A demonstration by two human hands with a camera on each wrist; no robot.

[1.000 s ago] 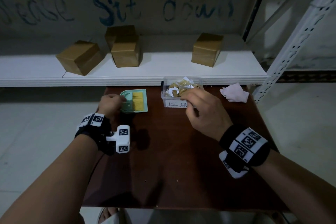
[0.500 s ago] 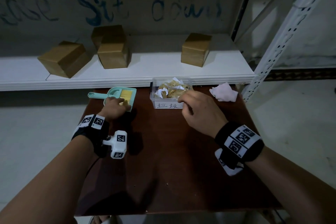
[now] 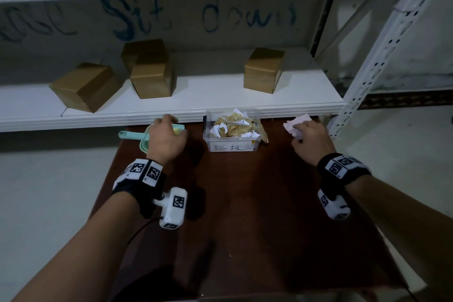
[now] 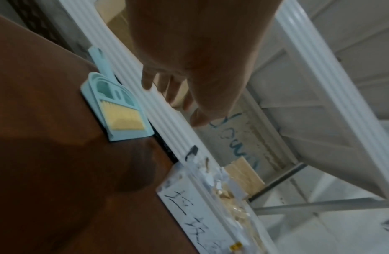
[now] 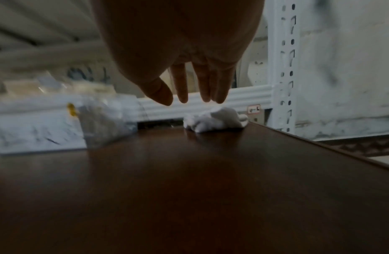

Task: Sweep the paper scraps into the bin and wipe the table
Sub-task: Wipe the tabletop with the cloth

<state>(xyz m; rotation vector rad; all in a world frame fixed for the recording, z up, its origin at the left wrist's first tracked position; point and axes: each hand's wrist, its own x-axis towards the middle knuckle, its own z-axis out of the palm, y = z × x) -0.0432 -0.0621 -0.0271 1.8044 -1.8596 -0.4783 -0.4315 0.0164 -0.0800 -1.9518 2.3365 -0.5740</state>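
Dark wooden table (image 3: 245, 216), clear bin (image 3: 232, 146) of paper scraps (image 3: 232, 125) placed at its far edge, left hand (image 3: 166, 141) held above teal dustpan and brush (image 4: 117, 110), fingers loosely extended, nothing gripped, right hand (image 3: 311, 141) poised over crumpled white cloth (image 5: 217, 120), fingers straight and close together, contact unclear.

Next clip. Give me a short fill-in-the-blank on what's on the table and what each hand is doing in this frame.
1. The paper scraps lie inside the clear ____, which bears a handwritten label.
2. The right hand reaches over the crumpled white ____ near the table's far right corner.
3. The left hand hangs with open fingers above the teal ____, where the brush rests.

Missing words: bin; cloth; dustpan
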